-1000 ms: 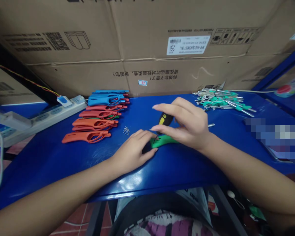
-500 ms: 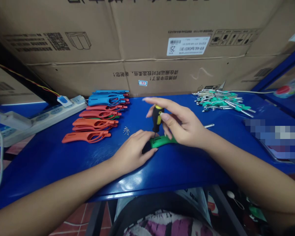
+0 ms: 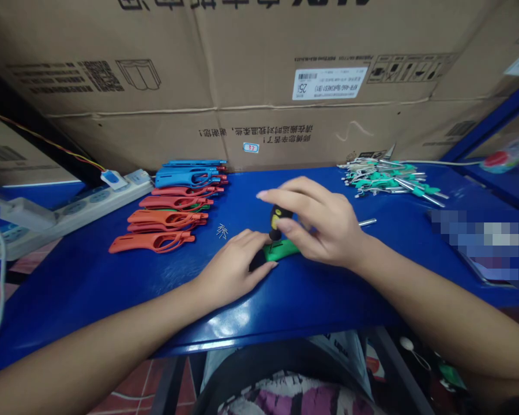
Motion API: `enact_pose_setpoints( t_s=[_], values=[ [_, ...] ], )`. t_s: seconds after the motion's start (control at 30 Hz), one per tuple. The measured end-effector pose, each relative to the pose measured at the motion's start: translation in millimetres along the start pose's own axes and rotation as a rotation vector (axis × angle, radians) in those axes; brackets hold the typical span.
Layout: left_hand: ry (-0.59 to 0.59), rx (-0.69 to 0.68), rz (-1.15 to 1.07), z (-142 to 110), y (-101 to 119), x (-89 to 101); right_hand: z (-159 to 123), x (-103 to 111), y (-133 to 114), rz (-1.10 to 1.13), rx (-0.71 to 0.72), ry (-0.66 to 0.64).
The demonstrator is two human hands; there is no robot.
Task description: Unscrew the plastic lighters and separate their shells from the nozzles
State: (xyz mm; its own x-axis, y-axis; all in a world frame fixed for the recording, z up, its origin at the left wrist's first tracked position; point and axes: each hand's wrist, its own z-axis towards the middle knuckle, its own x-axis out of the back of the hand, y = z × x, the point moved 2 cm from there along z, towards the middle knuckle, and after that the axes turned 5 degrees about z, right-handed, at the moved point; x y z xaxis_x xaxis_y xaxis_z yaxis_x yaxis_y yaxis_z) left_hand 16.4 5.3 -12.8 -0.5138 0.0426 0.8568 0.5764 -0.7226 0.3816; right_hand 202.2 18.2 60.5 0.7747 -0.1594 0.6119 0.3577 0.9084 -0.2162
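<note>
A green lighter body (image 3: 282,250) lies on the blue table, pinned at its left end between the thumb and fingers of my left hand (image 3: 231,266). A metal tube (image 3: 367,222) sticks out to its right, past my other hand. With my right hand (image 3: 331,223) I grip a black and yellow screwdriver (image 3: 275,223), held upright with its shaft down at the green body. The hand covers part of the lighter's middle, and I cannot make out a screw under the tip. Several small screws (image 3: 222,231) lie left of my left hand.
Orange, red and blue lighter shells (image 3: 168,217) lie in a row at the left, near a power strip (image 3: 82,203). Green and silver lighter parts with wires (image 3: 391,177) are heaped at the back right. Behind the table (image 3: 328,300) stands a large cardboard box (image 3: 259,69).
My right hand has shifted its grip on the screwdriver, its fingers now more over the handle's top and the handle tilted differently. My left hand and the green lighter stay in place.
</note>
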Motion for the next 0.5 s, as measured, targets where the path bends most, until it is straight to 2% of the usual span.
enact_pose_setpoints(
  t_s=[0.1, 0.17, 0.23, 0.3, 0.43, 0.5],
  values=[
    [-0.006, -0.001, 0.019, 0.4, 0.1, 0.1, 0.8, -0.7, 2.1, 0.183, -0.082, -0.089],
    [-0.007, 0.000, 0.025, 0.2, -0.4, -0.3, 1.0, -0.3, 3.0, 0.173, -0.091, -0.054],
    [-0.001, -0.007, 0.019, -0.1, -0.6, -0.5, 1.0, 1.1, 3.2, 0.063, -0.065, 0.015],
    [0.001, -0.017, 0.009, -0.1, -0.4, -0.3, 1.8, 2.5, 2.8, 0.037, -0.051, 0.028],
    [0.001, -0.025, 0.020, 0.3, 0.4, 0.6, 5.1, 4.6, 2.7, 0.306, -0.121, -0.081],
    [0.004, -0.027, 0.017, 0.4, 0.5, 0.8, 5.9, 7.0, 2.8, 0.288, -0.100, -0.034]
  ],
)
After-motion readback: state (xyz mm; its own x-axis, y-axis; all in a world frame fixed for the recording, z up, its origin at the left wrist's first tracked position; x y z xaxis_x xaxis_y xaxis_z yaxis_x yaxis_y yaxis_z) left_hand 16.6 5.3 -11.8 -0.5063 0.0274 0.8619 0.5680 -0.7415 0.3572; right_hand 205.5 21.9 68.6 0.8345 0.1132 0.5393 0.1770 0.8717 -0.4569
